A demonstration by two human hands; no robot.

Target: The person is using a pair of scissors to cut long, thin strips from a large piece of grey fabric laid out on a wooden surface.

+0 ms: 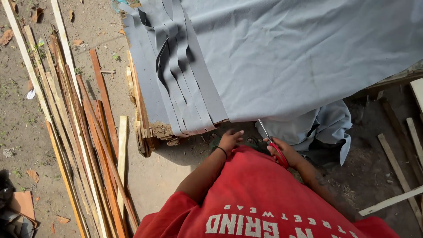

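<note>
Scissors (274, 147) with red handles sit gripped in the right hand (284, 152), blades pointing up at the near edge of the big grey fabric sheet (291, 57) spread over the worktop. Just beside it, the left hand (230, 140) rests with fingers curled, holding nothing, below the cut grey strips (185, 83) that hang over the worktop's worn wooden edge (161, 130). Long wooden slats (83, 132) lie on the dirt to the left.

Outdoor workshop yard: dirt ground (17, 128), wooden slats (83, 145), grey fabric (286, 53)

Bare sandy ground (26, 128) lay sunlit; long thin wooden slats (75, 132) were piled left of the rough wooden table (143, 128).
</note>
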